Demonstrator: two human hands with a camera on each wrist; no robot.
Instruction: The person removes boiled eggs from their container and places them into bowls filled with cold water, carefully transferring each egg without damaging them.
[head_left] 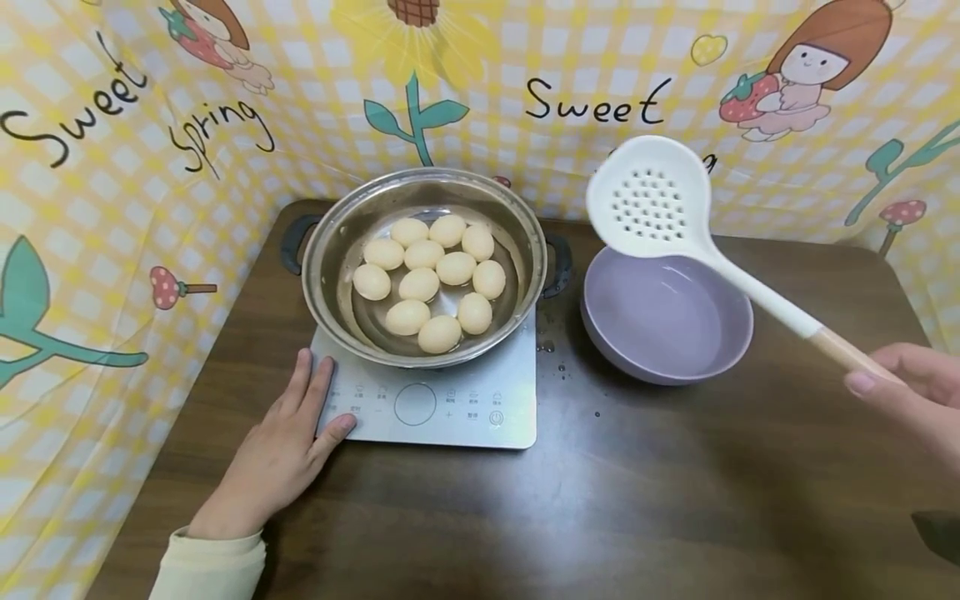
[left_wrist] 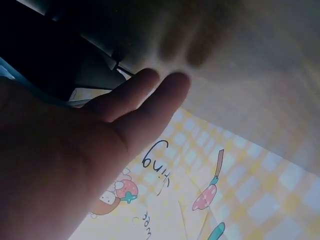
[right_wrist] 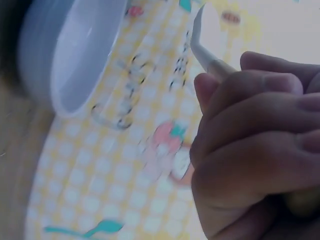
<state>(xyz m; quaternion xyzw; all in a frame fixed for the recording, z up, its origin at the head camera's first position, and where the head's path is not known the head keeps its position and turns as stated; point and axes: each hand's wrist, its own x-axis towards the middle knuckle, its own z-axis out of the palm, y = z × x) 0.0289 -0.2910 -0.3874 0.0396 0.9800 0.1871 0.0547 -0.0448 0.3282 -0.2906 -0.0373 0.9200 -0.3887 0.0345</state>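
One left hand (head_left: 277, 454) lies at the near left corner of the cooker (head_left: 450, 429), its fingers stretched out straight and gripping nothing. That cooker is a single flat plate, and on it sits one steel pot (head_left: 327, 250) with two dark handles, so the pot's placing looks done. Twelve eggs (head_left: 424, 255) lie in the pot, in one layer, in what looks like shallow water. All those in sight are there, so I judge that any scooping out is wholly left to do; whether they are cooked I cannot tell.

Just right of the cooker, scattered drops of liquid (head_left: 547, 346) speckle the counter (head_left: 600, 500); they are too small to count surely. Beside them, upright and apart from the pot, stands one purple bowl (head_left: 667, 375) with no egg in it. One slotted spoon (head_left: 712, 250) is held up, its white head overlapping the bowl's far rim in the head view and bearing no egg; its height over the bowl I cannot tell. Farthest right, one right hand (head_left: 918, 400) grasps the spoon's wood-toned handle (head_left: 843, 350); the right wrist view shows its fingers curled round it. The tool being ready, the work seems near its start.
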